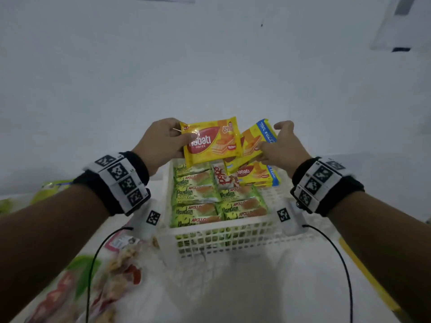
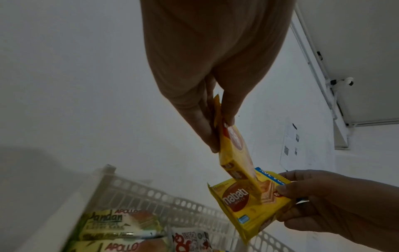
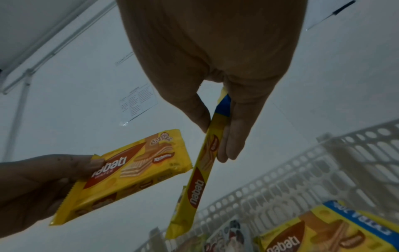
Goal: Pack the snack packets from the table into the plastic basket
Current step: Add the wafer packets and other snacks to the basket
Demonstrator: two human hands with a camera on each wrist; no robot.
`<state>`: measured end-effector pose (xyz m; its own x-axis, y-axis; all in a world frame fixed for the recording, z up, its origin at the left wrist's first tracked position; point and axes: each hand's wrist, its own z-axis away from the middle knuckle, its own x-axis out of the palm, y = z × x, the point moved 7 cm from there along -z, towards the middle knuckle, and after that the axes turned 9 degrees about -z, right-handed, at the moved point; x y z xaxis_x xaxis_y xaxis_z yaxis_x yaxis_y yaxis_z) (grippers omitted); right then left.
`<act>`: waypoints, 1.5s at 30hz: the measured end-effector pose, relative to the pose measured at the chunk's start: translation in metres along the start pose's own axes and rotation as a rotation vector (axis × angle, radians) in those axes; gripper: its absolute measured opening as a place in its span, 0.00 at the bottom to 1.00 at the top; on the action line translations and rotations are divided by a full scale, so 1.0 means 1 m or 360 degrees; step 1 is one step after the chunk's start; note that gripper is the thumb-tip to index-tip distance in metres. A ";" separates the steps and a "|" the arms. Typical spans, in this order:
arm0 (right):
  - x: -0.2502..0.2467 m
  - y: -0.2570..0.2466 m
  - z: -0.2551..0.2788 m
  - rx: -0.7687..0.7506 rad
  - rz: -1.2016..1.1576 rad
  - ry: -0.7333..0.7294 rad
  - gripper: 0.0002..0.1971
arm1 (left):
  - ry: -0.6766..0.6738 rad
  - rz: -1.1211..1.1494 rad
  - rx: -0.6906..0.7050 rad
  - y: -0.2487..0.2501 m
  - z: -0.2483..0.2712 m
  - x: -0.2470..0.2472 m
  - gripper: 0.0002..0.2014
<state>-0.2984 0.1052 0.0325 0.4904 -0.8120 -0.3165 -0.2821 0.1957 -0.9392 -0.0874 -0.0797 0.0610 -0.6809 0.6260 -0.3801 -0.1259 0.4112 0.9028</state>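
Left hand: your left hand (image 1: 161,139) pinches a yellow Nabati wafer packet (image 1: 213,141) by its left edge, thumb on the front, fingers (image 2: 202,126) behind. It hangs in the air over the far end of the basket, face toward you.

Left packet look: bright yellow wrapper, red oval with white "nabati WAFER" lettering, a stack of wafers drawn on the right side. Flat and glossy, a bit crinkled at the seam.

Right hand: your right hand (image 1: 283,149) grips a second Nabati packet (image 1: 258,141) by its right end, thumb one side, fingers (image 3: 235,134) the other. It's tilted, and its left part sits behind the first packet.

Right packet look: same yellow and red design, but with a blue band with white print along one end.

Basket: white plastic basket (image 1: 224,238) with a lattice wall, on the desk (image 1: 256,287) right in front of you.

Inside the basket: green Apollo Pandan packets (image 1: 196,199) in rows filling the near part, a white and red Pops packet (image 1: 225,179) at the far middle, more Nabati packets (image 1: 256,174) stacked flat at the far right.

Desk, left side: some blurry packets (image 1: 112,269) lying near your left forearm, red, green and clear wrappers, can't read them.
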 end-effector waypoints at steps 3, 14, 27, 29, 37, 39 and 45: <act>-0.009 0.008 -0.025 0.0026 0.0029 -0.0095 0.29 | 0.0016 -0.0030 -0.0034 0.009 -0.009 0.018 0.14; -0.019 0.043 -0.085 0.0240 0.0358 -0.0254 0.19 | -0.0032 -0.0095 -0.0105 0.006 -0.036 0.029 0.14; -0.002 0.107 -0.119 0.0514 0.0393 -0.0279 0.19 | -0.0124 -0.0152 -0.0092 -0.010 -0.045 0.021 0.12; 0.001 0.115 -0.122 0.0548 0.0359 -0.0260 0.19 | -0.0115 -0.0144 -0.0101 -0.011 -0.045 0.018 0.12; -0.002 0.123 -0.121 0.0397 0.0859 -0.0253 0.17 | -0.0109 -0.0124 -0.0128 -0.017 -0.049 0.021 0.12; -0.003 0.127 -0.120 0.0400 0.0926 -0.0291 0.16 | -0.0111 -0.0129 -0.0131 -0.018 -0.051 0.023 0.13; 0.004 0.131 -0.113 0.0372 0.1134 -0.0409 0.25 | -0.0124 -0.0181 -0.0124 -0.021 -0.055 0.026 0.13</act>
<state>-0.4262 0.0655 -0.0769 0.4398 -0.3008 -0.8462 -0.4333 0.7543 -0.4933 -0.1417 -0.1082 0.0436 -0.6015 0.6291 -0.4924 -0.2566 0.4315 0.8648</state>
